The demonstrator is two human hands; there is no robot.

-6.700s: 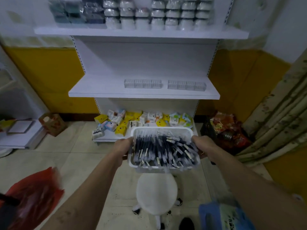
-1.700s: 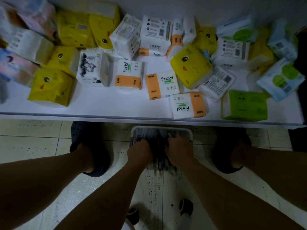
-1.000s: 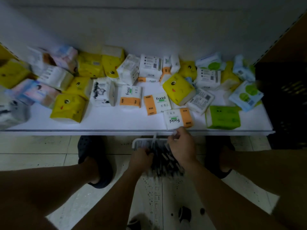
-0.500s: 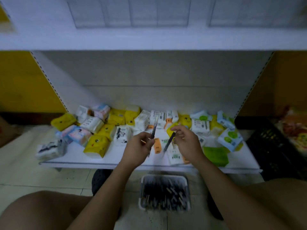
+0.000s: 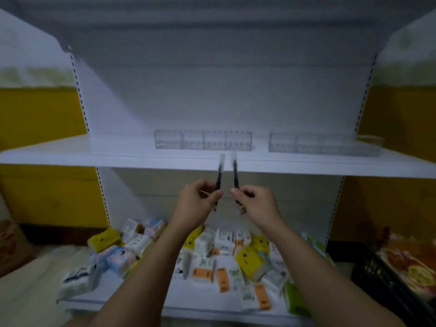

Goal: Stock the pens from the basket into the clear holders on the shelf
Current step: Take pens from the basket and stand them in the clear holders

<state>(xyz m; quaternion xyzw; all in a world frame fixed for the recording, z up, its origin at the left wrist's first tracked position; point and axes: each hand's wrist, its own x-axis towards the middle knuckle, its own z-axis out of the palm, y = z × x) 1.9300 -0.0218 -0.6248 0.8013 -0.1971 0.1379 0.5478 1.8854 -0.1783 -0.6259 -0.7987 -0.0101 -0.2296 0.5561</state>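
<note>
Now: left hand (image 5: 195, 204) pinches dark pen (image 5: 220, 173), right hand (image 5: 254, 204) pinches second pen (image 5: 235, 173). Both pens near upright, clear caps up, side by side, apart, before shelf (image 5: 118, 156) edge, below left clear holder (image 5: 203, 140). Tissue packs (image 5: 205, 263) on lowest level.

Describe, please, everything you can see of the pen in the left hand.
The pen is slim, with a dark barrel and a pale, see-through cap on top; it looks like plastic. It stands nearly upright, cap up, leaning slightly right. The left hand pinches its lower part, and a short end shows below the hand. The cap appears in front of the white shelf edge, below the clear holders. It is apart from the other pen.
</note>
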